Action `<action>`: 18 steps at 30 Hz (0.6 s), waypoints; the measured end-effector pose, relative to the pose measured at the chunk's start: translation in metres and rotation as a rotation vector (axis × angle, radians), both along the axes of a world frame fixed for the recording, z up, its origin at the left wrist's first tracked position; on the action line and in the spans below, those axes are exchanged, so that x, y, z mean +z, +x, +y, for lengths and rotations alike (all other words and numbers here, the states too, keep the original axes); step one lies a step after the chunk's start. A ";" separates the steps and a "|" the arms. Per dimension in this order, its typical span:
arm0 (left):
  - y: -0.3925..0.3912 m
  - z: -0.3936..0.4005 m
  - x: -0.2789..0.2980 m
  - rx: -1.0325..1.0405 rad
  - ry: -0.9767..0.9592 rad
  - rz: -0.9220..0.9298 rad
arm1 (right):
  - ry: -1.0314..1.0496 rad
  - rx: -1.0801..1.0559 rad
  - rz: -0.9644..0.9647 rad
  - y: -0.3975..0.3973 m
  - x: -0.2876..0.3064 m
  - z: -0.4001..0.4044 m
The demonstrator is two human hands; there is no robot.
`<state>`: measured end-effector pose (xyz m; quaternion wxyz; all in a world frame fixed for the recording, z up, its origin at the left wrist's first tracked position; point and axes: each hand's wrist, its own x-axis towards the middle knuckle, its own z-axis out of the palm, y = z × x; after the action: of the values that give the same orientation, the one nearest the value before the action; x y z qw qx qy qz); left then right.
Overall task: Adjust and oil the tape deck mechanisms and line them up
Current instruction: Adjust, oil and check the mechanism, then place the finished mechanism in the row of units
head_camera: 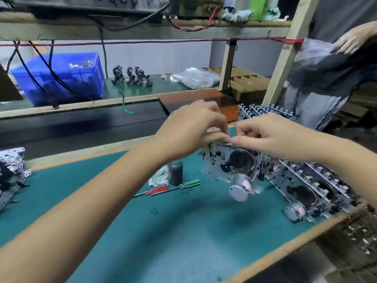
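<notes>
Desk (183,231): teal mat, pale wooden rim; worn and stained toward the middle.

Tape deck mechanism (230,162): metal frame with a black wheel and a round silver motor (239,189). Held up off the mat above the desk's far right part, tilted, blurred.

Left hand (193,127): fingers curled, pinching the top edge of the held mechanism.

Right hand (271,135): fingers curled, thumb and forefinger pinching the same top edge, touching the left fingertips.

Row of mechanisms (306,186): standing on edge, packed side by side along the desk's right edge from the far corner toward the near corner; the nearest shows its own silver motor.

Dark bottle (175,172): upright, far middle of the desk, with a crumpled white rag (159,177) touching its left side.

Red screwdriver (152,190) and green screwdriver (183,185): lying flat just in front of the bottle, nearly end to end.

Loose mechanisms (12,172): heaped at the desk's left edge.

Room: black belt (81,123) running behind the desk; brown board (200,101) on it. Wooden shelf (132,90) beyond, bearing a blue crate (61,78), three small metal parts (131,75), clear plastic bags (195,77) and a cardboard divider tray (244,78). Black, red and green cables hang from the upper shelf. Another person (330,64) in grey stands at the far right.

Writing: none readable.
</notes>
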<state>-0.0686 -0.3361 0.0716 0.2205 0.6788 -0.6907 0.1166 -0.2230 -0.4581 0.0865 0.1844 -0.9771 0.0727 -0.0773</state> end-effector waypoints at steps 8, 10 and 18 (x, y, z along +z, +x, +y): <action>0.052 -0.140 0.005 0.273 0.067 -0.096 | -0.182 -0.352 -0.154 0.083 -0.025 -0.103; 0.058 -0.170 -0.015 0.326 0.135 0.011 | -0.222 -0.430 -0.131 0.099 -0.043 -0.123; 0.046 -0.206 -0.063 0.125 0.660 0.482 | -0.333 -0.555 0.233 0.107 -0.078 -0.172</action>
<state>-0.0229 -0.5425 0.0083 0.1388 0.7616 -0.5770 -0.2603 -0.1155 -0.6303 0.0086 -0.0150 -0.9391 0.3426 -0.0233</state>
